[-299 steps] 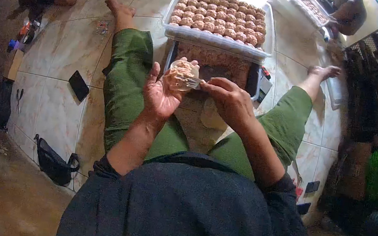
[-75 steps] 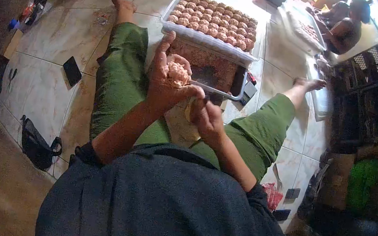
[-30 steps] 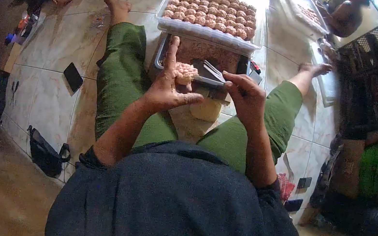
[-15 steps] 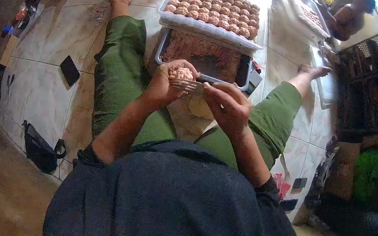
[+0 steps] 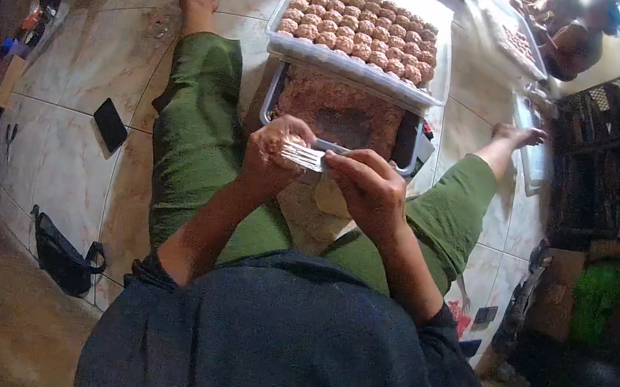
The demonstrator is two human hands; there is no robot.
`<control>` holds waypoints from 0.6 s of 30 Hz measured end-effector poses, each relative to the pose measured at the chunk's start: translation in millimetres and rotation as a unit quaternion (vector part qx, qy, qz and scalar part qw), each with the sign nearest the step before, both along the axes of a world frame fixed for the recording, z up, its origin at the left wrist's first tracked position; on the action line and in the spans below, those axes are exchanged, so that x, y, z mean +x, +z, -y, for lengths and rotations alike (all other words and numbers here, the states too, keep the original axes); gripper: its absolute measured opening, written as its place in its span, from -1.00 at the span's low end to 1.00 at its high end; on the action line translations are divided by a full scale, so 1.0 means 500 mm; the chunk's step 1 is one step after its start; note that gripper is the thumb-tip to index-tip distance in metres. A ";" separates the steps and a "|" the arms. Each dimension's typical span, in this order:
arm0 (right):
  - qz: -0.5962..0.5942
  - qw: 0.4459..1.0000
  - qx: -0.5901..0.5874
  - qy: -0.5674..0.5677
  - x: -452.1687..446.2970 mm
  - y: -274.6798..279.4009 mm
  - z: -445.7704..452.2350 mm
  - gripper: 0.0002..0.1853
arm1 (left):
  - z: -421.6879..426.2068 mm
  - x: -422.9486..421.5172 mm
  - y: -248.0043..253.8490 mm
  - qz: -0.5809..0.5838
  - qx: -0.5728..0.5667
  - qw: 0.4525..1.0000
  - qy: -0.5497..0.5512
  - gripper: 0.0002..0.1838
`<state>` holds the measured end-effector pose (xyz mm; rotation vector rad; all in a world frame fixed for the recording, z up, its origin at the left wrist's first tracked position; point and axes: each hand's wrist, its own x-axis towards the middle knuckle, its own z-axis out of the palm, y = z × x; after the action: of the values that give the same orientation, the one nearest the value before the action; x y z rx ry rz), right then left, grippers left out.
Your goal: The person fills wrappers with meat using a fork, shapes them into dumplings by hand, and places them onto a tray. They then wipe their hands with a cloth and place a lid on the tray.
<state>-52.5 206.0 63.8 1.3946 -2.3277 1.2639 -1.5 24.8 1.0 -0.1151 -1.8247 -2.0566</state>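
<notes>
Between my knees, my left hand (image 5: 268, 159) has its fingers curled around a brown dough ball (image 5: 279, 143), mostly hidden by the fingers and the fork. A fork (image 5: 304, 156) is pinched in my right hand (image 5: 370, 190), its tines lying across the ball's near side. Just beyond my hands is a grey tray (image 5: 413, 151) of crumbly brown dough (image 5: 304, 98), with a hollow scooped in it. A clear plastic tub (image 5: 356, 74) overlaps the tray's far side and carries rows of ridged dough balls (image 5: 360, 29).
On the tiles at left lie a black phone (image 5: 110, 127) and a dark pouch (image 5: 62, 257). Another person (image 5: 577, 45) is at the upper right beside a white tray (image 5: 533, 67) of small pieces. A black crate (image 5: 608, 102) stands at right.
The fork has turned so its tines show bright and flat. My left hand has closed further over the ball, hiding more of it. The view has shifted slightly.
</notes>
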 end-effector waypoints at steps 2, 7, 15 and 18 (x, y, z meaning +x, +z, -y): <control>0.062 0.998 -0.017 -0.019 -0.012 -0.005 0.001 -0.79 | 0.000 0.000 0.015 0.039 0.090 0.995 0.016 -0.25; 0.189 0.957 0.171 -0.140 -0.121 -0.071 -0.050 -0.76 | 0.006 -0.011 0.023 0.007 -0.040 0.999 0.030 0.20; 0.070 0.901 0.389 -0.180 -0.273 -0.141 -0.012 -0.67 | 0.017 -0.010 0.019 0.047 -0.134 0.986 0.092 0.15; -0.040 0.904 0.412 -0.107 -0.297 -0.195 0.014 -0.64 | 0.028 -0.012 -0.013 0.005 -0.149 0.982 0.115 -0.06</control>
<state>-200.9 199.0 -33.8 1.2446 -2.9887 0.1114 -7.5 10.7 -5.4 0.0238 -2.0360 -1.6243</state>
